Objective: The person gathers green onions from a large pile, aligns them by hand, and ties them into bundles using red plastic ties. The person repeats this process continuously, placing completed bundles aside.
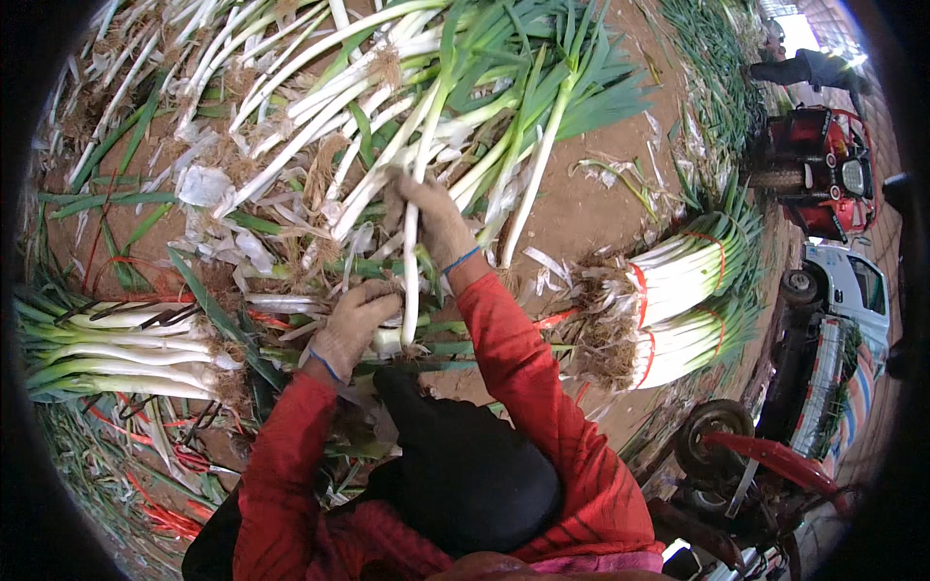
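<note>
My right hand [429, 214], in a soiled light glove with a blue band at the wrist, is closed around the white stalk of a leek [410, 290]. The leek's roots point towards me and its green leaves lie away from me. My left hand [356, 323], gloved alike, is beside the root end with its fingers curled; whether it touches the stalk I cannot tell. Beyond both hands, many loose leeks [312, 138] lie in a heap with roots and peeled skins among them. A row of leeks [138, 356] lies on a dark wire rack to the left.
Bundles of leeks tied with red bands [676, 290] lie on the soil at the right. Red twine [171, 516] is at the lower left. A red three-wheeled vehicle [828, 171], a small truck [846, 283], a wheeled machine [716, 436] and a person [810, 69] are farther right.
</note>
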Demonstrator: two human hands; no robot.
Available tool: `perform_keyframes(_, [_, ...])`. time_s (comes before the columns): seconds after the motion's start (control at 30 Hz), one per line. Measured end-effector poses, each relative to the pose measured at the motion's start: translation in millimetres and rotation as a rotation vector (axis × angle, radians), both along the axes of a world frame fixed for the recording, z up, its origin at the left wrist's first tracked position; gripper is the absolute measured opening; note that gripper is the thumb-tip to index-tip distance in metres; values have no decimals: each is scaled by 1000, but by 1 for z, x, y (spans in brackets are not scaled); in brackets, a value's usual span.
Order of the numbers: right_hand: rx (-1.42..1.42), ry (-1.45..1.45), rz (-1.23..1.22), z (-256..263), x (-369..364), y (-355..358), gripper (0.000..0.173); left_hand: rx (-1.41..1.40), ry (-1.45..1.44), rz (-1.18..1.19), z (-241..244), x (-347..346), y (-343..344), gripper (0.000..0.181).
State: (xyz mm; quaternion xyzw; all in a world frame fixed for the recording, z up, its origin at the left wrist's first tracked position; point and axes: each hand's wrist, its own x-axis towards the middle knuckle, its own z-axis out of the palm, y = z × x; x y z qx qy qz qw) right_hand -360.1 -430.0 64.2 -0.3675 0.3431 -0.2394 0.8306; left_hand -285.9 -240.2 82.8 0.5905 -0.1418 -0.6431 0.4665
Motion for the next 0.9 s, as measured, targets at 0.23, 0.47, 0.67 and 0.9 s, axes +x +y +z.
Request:
perform_keyframes(0.23, [-45,-28,250,24,-10,-11,59,-179,-209,358,48,5,-3,49])
perform_keyframes(0.47, [-197,131,346,30,8,-7,63,38,-470,-215,21,-9,19,42])
perform_keyframes(0.67, [-788,1009,286,-22,-18,-7,77,253,-1118,-314,-3,-13,39,48])
perform_keyframes(0.9, [-1031,1033,354,20,-19,8,64,156,-1024,-276,2,-13,55,46])
